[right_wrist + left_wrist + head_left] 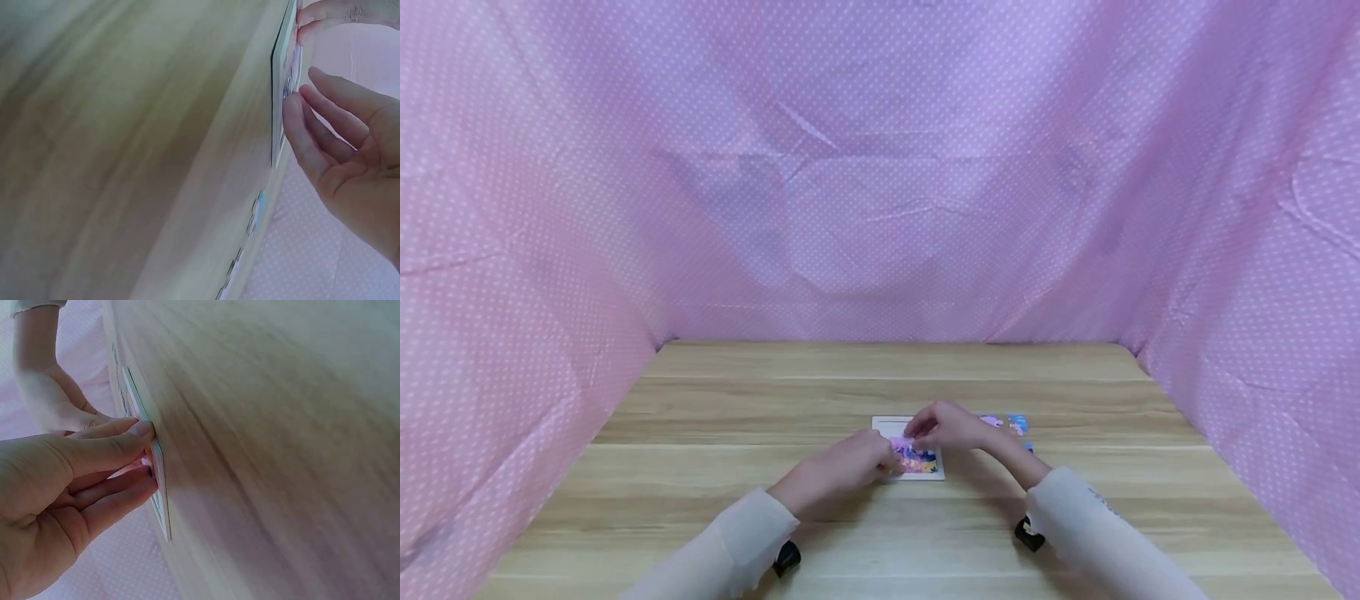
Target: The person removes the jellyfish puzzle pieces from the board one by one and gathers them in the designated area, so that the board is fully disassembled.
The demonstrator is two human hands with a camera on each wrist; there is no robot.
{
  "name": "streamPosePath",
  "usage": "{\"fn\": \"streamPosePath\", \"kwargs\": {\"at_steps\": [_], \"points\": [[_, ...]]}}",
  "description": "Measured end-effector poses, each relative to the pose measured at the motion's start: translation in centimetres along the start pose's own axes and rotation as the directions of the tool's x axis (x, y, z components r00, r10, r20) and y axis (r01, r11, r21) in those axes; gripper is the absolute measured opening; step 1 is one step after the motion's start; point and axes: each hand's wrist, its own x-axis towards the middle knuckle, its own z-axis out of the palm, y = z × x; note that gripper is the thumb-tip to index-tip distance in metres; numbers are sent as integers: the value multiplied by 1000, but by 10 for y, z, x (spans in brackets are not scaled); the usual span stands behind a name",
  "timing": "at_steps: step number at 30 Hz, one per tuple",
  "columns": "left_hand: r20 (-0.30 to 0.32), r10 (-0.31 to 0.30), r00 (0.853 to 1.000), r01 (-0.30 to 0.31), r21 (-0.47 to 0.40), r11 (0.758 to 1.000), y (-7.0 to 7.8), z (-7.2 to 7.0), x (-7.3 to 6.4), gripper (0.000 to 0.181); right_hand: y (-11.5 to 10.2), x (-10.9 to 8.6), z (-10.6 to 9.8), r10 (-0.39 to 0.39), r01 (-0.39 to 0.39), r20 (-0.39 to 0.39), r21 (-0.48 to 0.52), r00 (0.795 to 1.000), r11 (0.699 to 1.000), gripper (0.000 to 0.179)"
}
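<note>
- While both hands met over it, the white puzzle tray (883, 425) lay flat on the wooden table (715, 417), near the middle, towards the near edge.
- Left hand (842, 467): fingers curled, tips pressing the tray's near-left edge; thumb (112, 450) lay on top of the rim. Whether it pinched a piece could not be told.
- Right hand (947, 427): over the tray's far-right part, fingers (300, 125) loosely bent, tips touching the pieces set inside; nothing clearly held.
- Loose puzzle pieces (1007, 423) lay just right of the tray.
- Pink dotted cloth (880, 167) walled three sides.
</note>
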Motion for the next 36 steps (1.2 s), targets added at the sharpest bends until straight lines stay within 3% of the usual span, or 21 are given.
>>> {"fn": "streamPosePath", "kwargs": {"at_steps": [4, 8, 14, 21, 28, 36], "points": [[-1, -21, 1000, 21, 3, 1000, 2, 0, -2, 21, -2, 5, 4, -13, 13, 1, -5, 1000, 1000, 16], [-3, -44, 999, 43, -44, 998, 3, 1, -6, 22, -2, 10, 11, 32, -32, -23, -6, 999, 999, 11], [-16, -14, 1000, 13, -43, 999, -2, 7, -12, 20, -2, 17, 20, 97, -96, -45, 34, 994, 995, 17], [-18, 8, 1000, -7, 15, 1000, -4, 5, -7, 22, -2, 13, 15, 7, -7, -68, 0, 998, 1000, 13], [-4, -20, 1000, 20, -3, 1000, 2, 2, -5, 22, 2, 10, 11, -25, 28, -89, 29, 996, 999, 17], [-16, 5, 1000, -4, 10, 1000, 2, 3, -7, 24, 5, 8, 12, -41, 47, -92, 66, 995, 997, 16]]}}
